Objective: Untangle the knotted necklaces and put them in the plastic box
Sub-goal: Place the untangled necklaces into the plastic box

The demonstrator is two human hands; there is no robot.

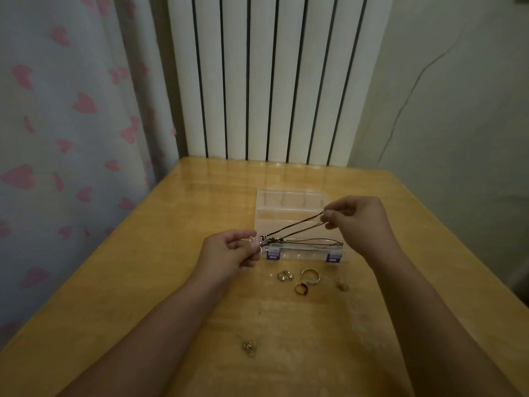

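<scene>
Cord necklace (294, 228) stretched over open plastic box (289, 202)
Left hand (229, 249) pinches pendant end, right hand (355, 222) pinches cord; keep tension light, tease loops apart

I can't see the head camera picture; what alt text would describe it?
Two bare hands stretch a dark cord necklace above an open clear plastic box: the left hand pinches its pendant end, the right hand pinches the cord. Several rings lie on the wooden table nearby.
</scene>
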